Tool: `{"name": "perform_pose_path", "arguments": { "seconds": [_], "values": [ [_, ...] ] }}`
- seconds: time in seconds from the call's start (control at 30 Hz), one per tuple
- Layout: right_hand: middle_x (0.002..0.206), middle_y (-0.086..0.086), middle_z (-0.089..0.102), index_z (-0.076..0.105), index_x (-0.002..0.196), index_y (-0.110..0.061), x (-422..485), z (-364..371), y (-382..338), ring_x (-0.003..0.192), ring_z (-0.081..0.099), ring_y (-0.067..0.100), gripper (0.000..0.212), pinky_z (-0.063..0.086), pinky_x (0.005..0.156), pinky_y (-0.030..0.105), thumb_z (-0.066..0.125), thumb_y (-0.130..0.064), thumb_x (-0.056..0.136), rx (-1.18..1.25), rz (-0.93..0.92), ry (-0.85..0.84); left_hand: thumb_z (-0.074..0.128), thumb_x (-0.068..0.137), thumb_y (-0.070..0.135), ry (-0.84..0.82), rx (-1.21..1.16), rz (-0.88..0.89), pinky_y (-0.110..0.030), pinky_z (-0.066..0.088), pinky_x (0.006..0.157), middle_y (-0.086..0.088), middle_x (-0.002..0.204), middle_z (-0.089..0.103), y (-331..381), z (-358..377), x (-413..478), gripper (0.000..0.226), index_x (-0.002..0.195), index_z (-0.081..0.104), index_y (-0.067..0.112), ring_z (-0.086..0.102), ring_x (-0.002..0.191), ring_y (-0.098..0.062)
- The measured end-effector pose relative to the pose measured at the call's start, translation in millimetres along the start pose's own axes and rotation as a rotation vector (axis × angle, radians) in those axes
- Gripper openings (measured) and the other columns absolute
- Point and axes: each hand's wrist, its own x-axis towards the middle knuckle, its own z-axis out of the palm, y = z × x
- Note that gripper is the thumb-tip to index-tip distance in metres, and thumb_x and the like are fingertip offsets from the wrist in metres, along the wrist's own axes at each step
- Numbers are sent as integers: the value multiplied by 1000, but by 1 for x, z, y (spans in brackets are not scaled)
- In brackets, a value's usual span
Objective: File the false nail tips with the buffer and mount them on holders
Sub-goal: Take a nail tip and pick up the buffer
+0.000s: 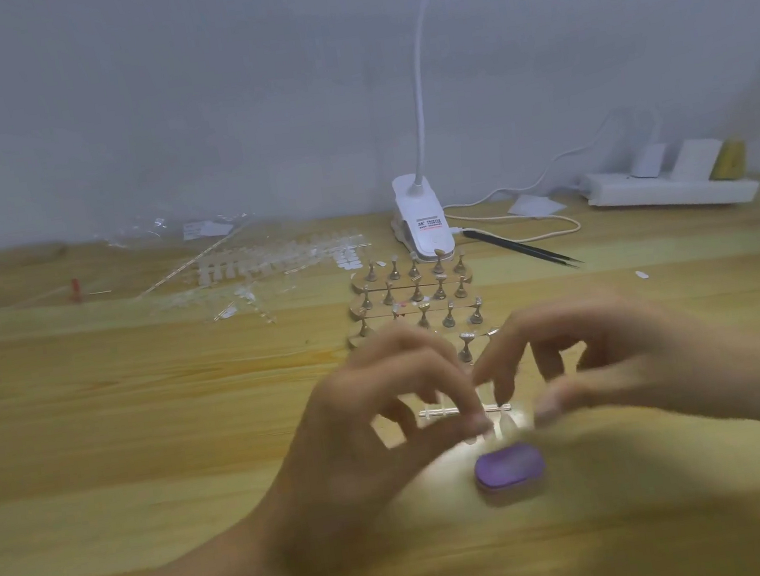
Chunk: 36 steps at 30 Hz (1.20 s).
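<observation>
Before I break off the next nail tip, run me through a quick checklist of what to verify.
1. The left hand pinches the nail tip strip: ok.
2. The right hand grips it too: cannot tell, blurred.
3. The buffer lies in reach on the table, just below both hands: ok.
4. The holders stand upright behind the hands: ok.
5. One holder is free for the next tip: cannot tell.
6. The tweezers lie clear of the hands: ok.

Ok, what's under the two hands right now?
The purple buffer lies on the table below the thumbs. Just behind it the left hand pinches a clear strip of nail tips. Fingers cover part of the nearest holders; blur hides whether the right hand grips anything.
</observation>
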Motion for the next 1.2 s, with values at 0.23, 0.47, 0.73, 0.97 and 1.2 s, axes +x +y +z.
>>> {"name": "perform_pose_path", "arguments": {
  "seconds": [0.23, 0.47, 0.73, 0.97, 1.2],
  "values": [
    [98, -22, 59, 68, 98, -39, 0, 24, 10, 93, 56, 5, 18, 46, 70, 19, 75, -47, 83, -300, -29, -41, 77, 71, 35, 151, -316, -354, -7, 36, 53, 11, 78, 60, -5, -4, 6, 16, 70, 69, 21, 46, 59, -2],
    [96, -6, 71, 75, 95, -25, 4, 32, -1, 86, 65, 9, 10, 53, 54, 23, 74, -17, 88, 259, 93, -24, 77, 74, 30, 96, -319, -348, -7, 37, 54, 15, 76, 59, -10, -7, 7, 11, 71, 69, 25, 43, 55, -1],
    [95, 10, 77, 78, 95, -16, 6, 44, 7, 81, 73, 13, 28, 51, 50, 17, 88, -18, 68, 848, 318, 232, 74, 73, 40, 101, -152, -238, -17, 43, 63, 14, 89, 56, -16, -6, 5, 11, 74, 70, 31, 47, 66, -11],
    [99, 12, 77, 78, 96, -11, 7, 52, 4, 93, 75, 21, 24, 56, 58, 18, 84, -18, 75, 947, 307, 248, 77, 80, 29, 151, -67, -124, -32, 45, 57, 9, 89, 54, -13, -9, 6, 11, 76, 67, 28, 49, 71, -14],
    [95, 12, 76, 78, 94, -10, 7, 54, 1, 92, 75, 23, 16, 56, 58, 19, 79, -19, 81, 1026, 297, 253, 74, 82, 25, 127, 22, -64, -38, 42, 53, 5, 91, 53, -10, -6, 6, 10, 78, 65, 28, 50, 71, -17]
  ]
}}
